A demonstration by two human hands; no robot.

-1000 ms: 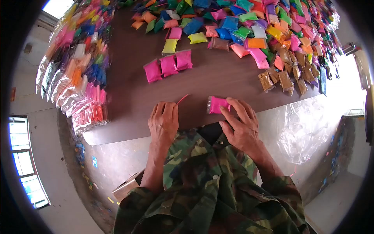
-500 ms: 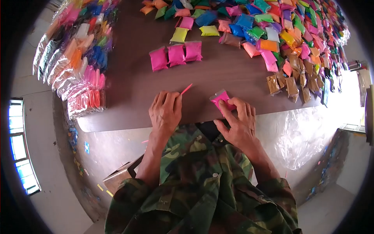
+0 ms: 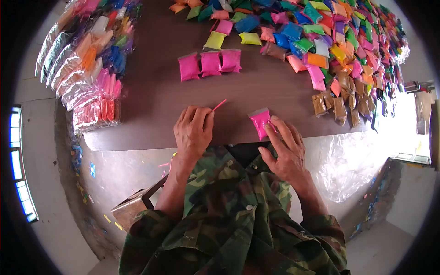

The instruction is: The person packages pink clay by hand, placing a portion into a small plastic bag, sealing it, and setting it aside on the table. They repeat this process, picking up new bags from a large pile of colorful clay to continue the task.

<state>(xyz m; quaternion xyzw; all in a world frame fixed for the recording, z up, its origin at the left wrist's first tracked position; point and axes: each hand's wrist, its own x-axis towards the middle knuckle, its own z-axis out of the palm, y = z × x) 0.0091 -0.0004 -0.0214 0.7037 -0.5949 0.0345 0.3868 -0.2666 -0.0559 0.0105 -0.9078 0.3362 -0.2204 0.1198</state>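
Note:
My left hand [image 3: 194, 128] is closed near the table's front edge. From between its thumb and forefinger a thin pink stick [image 3: 220, 104] points up and to the right; its lower end is hidden by the fingers. A small clear packet with bright pink filling [image 3: 260, 122] lies on the table to the right. My right hand [image 3: 286, 149] is open beside that packet, fingers apart, with the fingertips at its right edge. Farther back, three similar pink packets [image 3: 211, 63] lie side by side in a row.
On the brown table [image 3: 151, 105], clear bags of coloured pieces [image 3: 96, 82] are stacked at the left. Many coloured packets [image 3: 316, 48] are heaped at the back right, with brown packets [image 3: 339, 110] nearer. A cardboard box [image 3: 135, 206] stands below, left.
My right thumb and fingers have come away from the top of the pink packet and spread at its right side. My left hand still holds the stick. The view has shifted slightly.

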